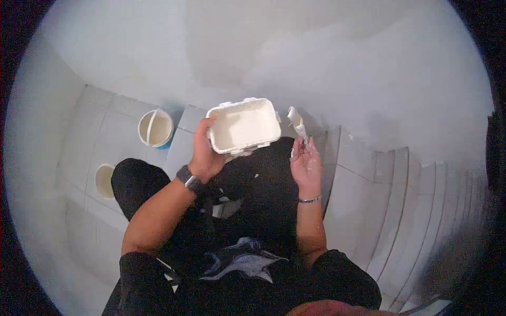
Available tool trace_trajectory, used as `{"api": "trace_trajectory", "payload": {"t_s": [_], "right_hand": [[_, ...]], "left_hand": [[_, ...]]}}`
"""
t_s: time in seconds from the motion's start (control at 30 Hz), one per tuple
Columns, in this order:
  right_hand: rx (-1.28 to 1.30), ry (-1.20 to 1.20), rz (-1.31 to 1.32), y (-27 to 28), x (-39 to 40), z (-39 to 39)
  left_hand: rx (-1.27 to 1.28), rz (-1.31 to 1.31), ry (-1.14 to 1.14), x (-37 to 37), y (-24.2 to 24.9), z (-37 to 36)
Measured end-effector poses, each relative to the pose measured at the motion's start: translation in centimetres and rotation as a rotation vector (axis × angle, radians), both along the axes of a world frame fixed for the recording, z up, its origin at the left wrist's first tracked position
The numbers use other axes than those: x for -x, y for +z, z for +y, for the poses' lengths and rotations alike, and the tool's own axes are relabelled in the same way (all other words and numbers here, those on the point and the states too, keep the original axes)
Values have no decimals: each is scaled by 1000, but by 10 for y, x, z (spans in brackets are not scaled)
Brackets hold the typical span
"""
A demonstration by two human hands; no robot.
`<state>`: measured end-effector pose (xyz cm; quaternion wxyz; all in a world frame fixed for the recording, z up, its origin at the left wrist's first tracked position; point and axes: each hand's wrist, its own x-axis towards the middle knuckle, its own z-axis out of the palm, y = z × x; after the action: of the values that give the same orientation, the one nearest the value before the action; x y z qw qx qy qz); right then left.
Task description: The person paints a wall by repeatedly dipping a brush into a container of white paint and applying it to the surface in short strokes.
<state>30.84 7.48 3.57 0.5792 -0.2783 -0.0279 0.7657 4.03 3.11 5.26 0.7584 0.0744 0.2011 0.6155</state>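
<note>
My left hand [207, 146] grips the left side of a white rectangular tub [247, 102], its thumb over the rim. The tub is tilted toward me, its inside coated creamy white and its edges crusted with white paint. To the right, my right hand [307, 166] is turned palm up, with white smears on the fingers. Its fingertips close on the lower end of a paintbrush [297, 122] caked in white, which points up toward the wall. The brush is apart from the tub, a short way to its right.
A pale wall [342, 63] with patchy damp-looking areas rises in front. On the tiled floor at left stand a bucket [169, 143] with a white handle and a round pale container [104, 181], partly behind my knee. Tiled steps [395, 195] descend on the right.
</note>
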Motion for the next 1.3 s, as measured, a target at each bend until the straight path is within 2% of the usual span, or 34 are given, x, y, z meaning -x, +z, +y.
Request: {"api": "trace_trajectory", "payload": {"t_s": [0.07, 0.17, 0.3, 0.33, 0.4, 0.43, 0.47, 0.53, 0.57, 0.6, 0.63, 0.67, 0.73, 0.8, 0.93, 0.97, 1.03, 1.07, 1.13, 1.2, 1.27, 1.3], "right_hand": [[-118, -108, -42, 5, -14, 13], [-348, -268, -140, 44, -30, 45], [-797, -711, -807, 127, -19, 61], [-791, -713, -819, 140, -16, 66], [-1499, -1198, -1793, 153, -15, 73], [-1717, -1084, -1921, 157, -16, 70], [-1717, -1084, -1926, 150, -15, 73], [-1715, -760, -2082, 123, -10, 77], [-1719, -760, -2082, 110, -12, 75], [-1698, -583, -2111, 101, -11, 70], [-1672, -408, -2129, 95, -11, 68], [-1677, -410, -2126, 96, -13, 67], [-1719, -152, -2116, 103, -19, 67], [-1729, -73, -2169, 132, -32, 83], [-1775, -591, -2131, 209, -39, 96], [-1780, -590, -2129, 213, -41, 98], [-2003, -659, -1986, 219, -43, 102], [-2010, -658, -1984, 214, -41, 101], [-2071, -499, -2272, 182, -35, 99], [-2040, -342, -2284, 143, -29, 98], [-1825, -69, -2170, 111, -23, 90], [-1831, -71, -2162, 106, -22, 87]], "left_hand": [[4, 12, -6, 0, 2, 2], [20, 82, 41, -3, -10, 3], [26, 115, 60, -3, 3, 0], [28, 129, 70, -4, 6, -2], [51, 26, 65, -2, 7, -2], [48, 35, 75, 0, 11, -7], [48, 49, 84, 1, 11, -7], [64, 85, 87, 2, 3, -5], [79, 124, 94, 2, 1, -5], [77, 122, 97, 2, 3, -4], [80, 120, 93, 1, 7, -4], [83, 120, 86, 2, 11, -6], [60, 120, 82, 3, 8, -6], [42, 120, 67, 2, 6, -5], [53, 112, 100, 1, 2, -3], [54, 109, 109, 1, 1, -3], [38, 111, 98, 1, 5, -4], [22, 115, 85, 1, 7, -4], [2, 71, 87, 2, 5, -5], [-15, 28, 85, 3, 5, -6], [-6, 28, 86, 3, 6, -5], [-6, 31, 92, 3, 5, -5]]}}
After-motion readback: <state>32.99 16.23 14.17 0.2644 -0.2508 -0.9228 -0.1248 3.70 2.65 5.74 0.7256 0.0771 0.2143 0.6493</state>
